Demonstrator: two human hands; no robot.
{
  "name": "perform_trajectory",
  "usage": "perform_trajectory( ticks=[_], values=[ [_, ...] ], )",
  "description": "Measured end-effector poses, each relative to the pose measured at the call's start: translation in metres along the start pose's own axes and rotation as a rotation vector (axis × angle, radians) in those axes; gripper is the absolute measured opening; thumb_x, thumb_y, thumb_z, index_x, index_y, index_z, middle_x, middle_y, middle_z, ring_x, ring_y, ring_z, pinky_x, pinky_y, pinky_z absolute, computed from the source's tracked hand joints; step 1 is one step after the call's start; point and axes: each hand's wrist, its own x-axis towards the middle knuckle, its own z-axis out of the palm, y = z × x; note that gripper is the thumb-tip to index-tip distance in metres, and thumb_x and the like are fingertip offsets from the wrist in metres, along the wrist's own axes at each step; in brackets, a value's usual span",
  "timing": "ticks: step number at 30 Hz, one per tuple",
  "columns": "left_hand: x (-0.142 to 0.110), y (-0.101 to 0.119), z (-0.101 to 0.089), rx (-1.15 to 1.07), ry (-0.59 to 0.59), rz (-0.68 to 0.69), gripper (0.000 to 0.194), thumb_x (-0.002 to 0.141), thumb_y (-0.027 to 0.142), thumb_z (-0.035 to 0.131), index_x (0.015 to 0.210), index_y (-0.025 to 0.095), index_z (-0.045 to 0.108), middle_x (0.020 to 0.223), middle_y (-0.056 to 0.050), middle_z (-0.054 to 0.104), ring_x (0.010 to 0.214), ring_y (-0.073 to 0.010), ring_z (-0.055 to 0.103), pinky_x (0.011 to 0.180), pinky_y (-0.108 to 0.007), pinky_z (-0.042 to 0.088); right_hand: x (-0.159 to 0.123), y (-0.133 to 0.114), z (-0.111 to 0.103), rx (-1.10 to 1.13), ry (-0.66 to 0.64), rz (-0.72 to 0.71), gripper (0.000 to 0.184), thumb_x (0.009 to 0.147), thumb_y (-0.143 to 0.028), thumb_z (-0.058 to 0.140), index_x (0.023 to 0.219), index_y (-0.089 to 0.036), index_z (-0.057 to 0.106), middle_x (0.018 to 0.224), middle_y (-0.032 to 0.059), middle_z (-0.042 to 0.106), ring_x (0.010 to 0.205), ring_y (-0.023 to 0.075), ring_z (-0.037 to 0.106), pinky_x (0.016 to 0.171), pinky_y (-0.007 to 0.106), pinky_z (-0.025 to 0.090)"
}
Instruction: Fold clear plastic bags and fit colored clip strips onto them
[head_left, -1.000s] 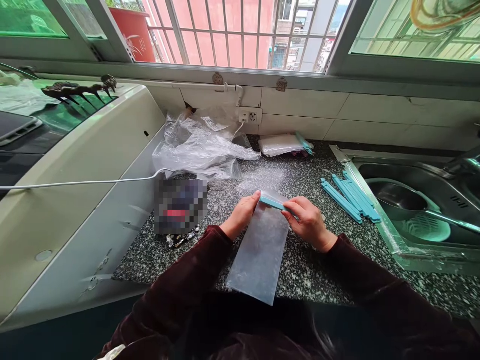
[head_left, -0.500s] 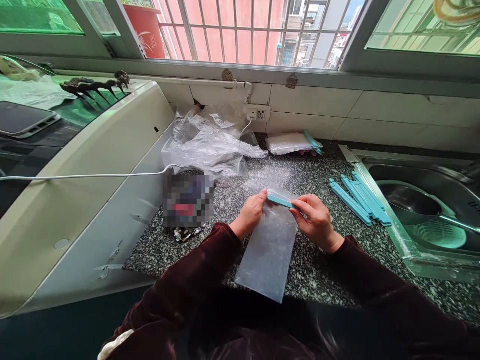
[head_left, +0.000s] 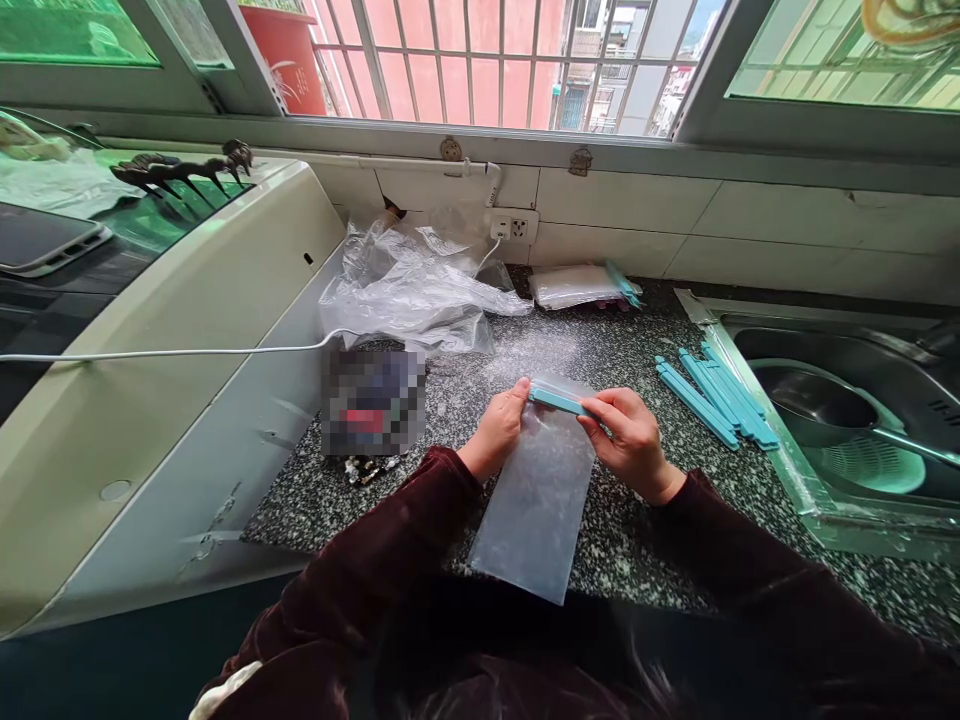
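A clear, frosted plastic bag (head_left: 534, 510) hangs between my hands over the front edge of the counter. Across its upper part lies a light-blue bag sealing clip (head_left: 556, 401), with a strip of the bag showing above it. My left hand (head_left: 498, 428) is closed on the clip's left end and the bag's edge. At the other end, my right hand (head_left: 626, 440) pinches the clip between thumb and fingers. Several more blue sealing clips (head_left: 716, 395) lie in a loose pile on the counter to the right.
A metal sink (head_left: 795, 400) holding a pan (head_left: 817, 395) is at the right. Crumpled clear plastic (head_left: 420, 285) and a stack of clear bags (head_left: 574, 287) lie along the wall. A pixelated object (head_left: 373, 402) sits at left, beside a white appliance (head_left: 187, 420). A white cable (head_left: 165, 353) crosses it.
The view has shifted very slightly. Both hands keep the same hold on the clip and the bag, with no clear movement between them.
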Motion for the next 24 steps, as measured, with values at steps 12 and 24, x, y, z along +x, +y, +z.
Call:
perform_trajectory(
  ticks=[12,24],
  values=[
    [0.0024,-0.0016,-0.0013,0.023,0.002,-0.012,0.056,0.07,0.066,0.056,0.06,0.012,0.061,0.05,0.001,0.05,0.046,-0.0074,0.037,0.046,-0.023,0.027,0.0003,0.0009,0.0007,0.014,-0.012,0.017,0.014,0.083,-0.019,0.057,0.094,-0.019,0.066,0.079,0.0067,0.06,0.074,0.0178,0.056,0.064,0.033,0.051],
    [0.0063,-0.0018,-0.0013,0.016,0.025,-0.007,0.051,0.073,0.062,0.057,0.063,0.012,0.063,0.051,0.001,0.053,0.049,-0.0095,0.042,0.05,-0.023,0.032,0.0019,0.0028,-0.0021,0.042,0.008,0.09,0.013,0.084,-0.023,0.057,0.095,-0.021,0.064,0.082,0.0061,0.062,0.077,0.0183,0.059,0.066,0.034,0.053]
  ],
)
